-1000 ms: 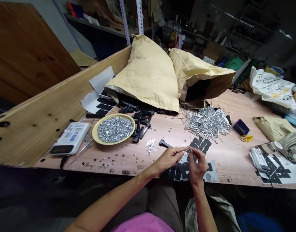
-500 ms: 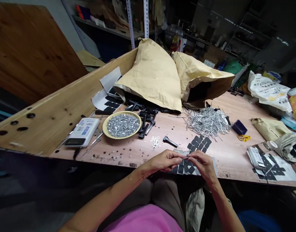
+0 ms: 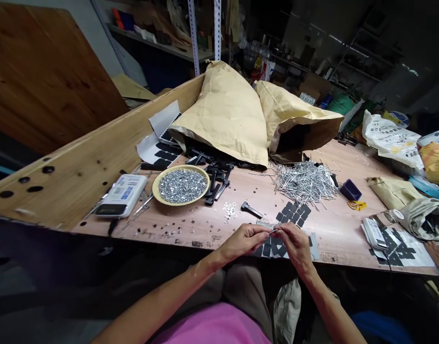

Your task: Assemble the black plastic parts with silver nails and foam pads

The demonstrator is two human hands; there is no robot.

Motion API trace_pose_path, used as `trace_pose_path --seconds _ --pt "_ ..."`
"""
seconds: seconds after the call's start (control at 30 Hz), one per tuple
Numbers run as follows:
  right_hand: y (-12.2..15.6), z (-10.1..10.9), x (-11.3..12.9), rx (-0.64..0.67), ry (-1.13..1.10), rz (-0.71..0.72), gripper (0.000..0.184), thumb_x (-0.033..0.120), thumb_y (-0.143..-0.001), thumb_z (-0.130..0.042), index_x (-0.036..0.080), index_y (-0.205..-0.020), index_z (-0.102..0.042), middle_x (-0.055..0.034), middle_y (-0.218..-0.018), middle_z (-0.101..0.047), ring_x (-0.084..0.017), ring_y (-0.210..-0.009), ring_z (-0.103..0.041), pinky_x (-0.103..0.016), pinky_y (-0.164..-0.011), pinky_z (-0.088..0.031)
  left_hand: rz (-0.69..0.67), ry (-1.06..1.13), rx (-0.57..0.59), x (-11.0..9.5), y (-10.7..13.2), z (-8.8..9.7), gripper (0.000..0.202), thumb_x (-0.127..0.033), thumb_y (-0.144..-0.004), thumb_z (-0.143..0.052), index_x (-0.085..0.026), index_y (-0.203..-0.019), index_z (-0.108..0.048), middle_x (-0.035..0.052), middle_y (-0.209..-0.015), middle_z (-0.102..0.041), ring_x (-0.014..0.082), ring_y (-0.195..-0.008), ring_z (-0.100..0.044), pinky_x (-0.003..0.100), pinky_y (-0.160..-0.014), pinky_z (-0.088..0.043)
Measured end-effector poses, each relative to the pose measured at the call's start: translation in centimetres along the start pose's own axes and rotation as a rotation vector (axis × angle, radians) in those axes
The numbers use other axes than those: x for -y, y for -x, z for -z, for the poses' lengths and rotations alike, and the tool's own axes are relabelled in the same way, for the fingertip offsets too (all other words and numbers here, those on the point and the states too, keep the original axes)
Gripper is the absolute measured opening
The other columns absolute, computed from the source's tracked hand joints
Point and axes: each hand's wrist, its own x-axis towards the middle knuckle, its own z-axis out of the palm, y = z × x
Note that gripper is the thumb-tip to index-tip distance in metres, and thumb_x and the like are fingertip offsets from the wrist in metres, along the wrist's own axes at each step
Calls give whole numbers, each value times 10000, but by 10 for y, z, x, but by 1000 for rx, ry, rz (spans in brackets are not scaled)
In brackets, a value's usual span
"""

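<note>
My left hand [image 3: 250,237] and my right hand [image 3: 294,241] meet over the table's front edge, both pinched closed at the fingertips. Between them is a thin metal pin [image 3: 273,231], mostly covered by the fingers. Under and behind the hands lies a sheet with black pads [image 3: 268,249]. More black pads [image 3: 294,213] are laid out just beyond. A black T-shaped plastic piece [image 3: 251,209] rests behind my left hand, and small loose washers [image 3: 229,210] are scattered to its left. Farther back is a heap of metal pins [image 3: 305,183].
A yellow bowl of small metal parts [image 3: 181,186] stands left, beside a white boxy device [image 3: 122,195]. Paper sacks [image 3: 226,114] and black plastic pieces [image 3: 215,179] lie behind. A dark blue cup [image 3: 350,189] sits right. Another person's hand [image 3: 438,255] is at the right edge.
My right hand has shifted slightly left, its fingertips closer to my left hand's. The view has turned a little right, and more of the other person's hand shows.
</note>
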Motion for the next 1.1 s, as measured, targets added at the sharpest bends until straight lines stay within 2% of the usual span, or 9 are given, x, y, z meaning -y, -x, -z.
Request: trace_pose_path --seconds 0.13,0.2,0.4,0.57,0.7,0.8,0.87,1.0,1.1 --pt "1 -7 -3 -72 22 -23 177 364 -819 -575 256 -790 -713 -29 -748 -676 -173 -707 -624 -302 -667 -517 -238 -172 -205 4 0 -2 288 -330 -852 -509 -173 -998 -702 76 -878 -722 174 -787 -659 283 -712 -529" --pt "1 -10 -5 -78 49 -3 182 347 -833 -559 262 -849 -719 -37 -812 -670 -174 -767 -627 -300 -697 -516 -273 -211 -202 3 0 -1 260 -289 -844 -515 -181 -981 -708 82 -980 -717 193 -887 -661 304 -793 -524" --pt "2 -15 -9 -111 123 74 196 337 -868 -523 270 -909 -702 -36 -847 -654 -170 -798 -614 -299 -708 -503 -109 -159 -172 0 -2 -1 309 -287 -858 -484 -128 -1025 -690 58 -787 -731 161 -670 -659 259 -620 -529" --pt "2 -15 -12 -108 200 115 189 323 -877 -506 260 -894 -683 -50 -877 -648 -190 -855 -599 -340 -768 -483 -182 -182 -210 0 -2 -3 278 -288 -835 -514 -162 -986 -711 72 -957 -725 187 -816 -664 288 -745 -525" --pt "0 -18 -14 -139 108 83 162 303 -875 -507 258 -894 -661 -52 -953 -621 -187 -946 -587 -335 -813 -480 -115 -173 -189 -1 -4 -3 306 -291 -850 -484 -152 -1019 -698 55 -863 -733 156 -707 -654 254 -671 -524" --pt "-2 -20 -15 -162 101 80 135 304 -848 -546 242 -774 -641 -41 -883 -602 -182 -886 -586 -328 -781 -485 -143 -165 -207 -1 -5 -6 307 -311 -847 -492 -153 -1004 -703 59 -875 -728 174 -771 -655 263 -708 -517" --pt "-3 -21 -15 -170 98 83 124 321 -832 -563 237 -772 -633 -48 -922 -596 -190 -918 -577 -337 -800 -482 -157 -157 -215 -1 -6 -8 309 -334 -844 -498 -155 -981 -710 62 -855 -722 176 -756 -644 260 -690 -508" --pt "-5 -23 -16 -140 -2 28 162 336 -836 -554 241 -935 -640 -78 -1121 -577 -207 -1069 -541 -370 -886 -456 -72 -97 -217 0 -8 -8 358 -374 -843 -477 -133 -984 -701 10 -597 -617 104 -500 -489 212 -498 -413" --pt "-9 -27 -21 -117 -97 -47 149 327 -844 -548 240 -876 -664 -64 -1013 -627 -192 -1007 -578 -346 -848 -477 -11 -39 -222 3 -14 -3 406 -411 -824 -484 -112 -1005 -688 -38 -498 -471 75 -441 -365 198 -438 -324"
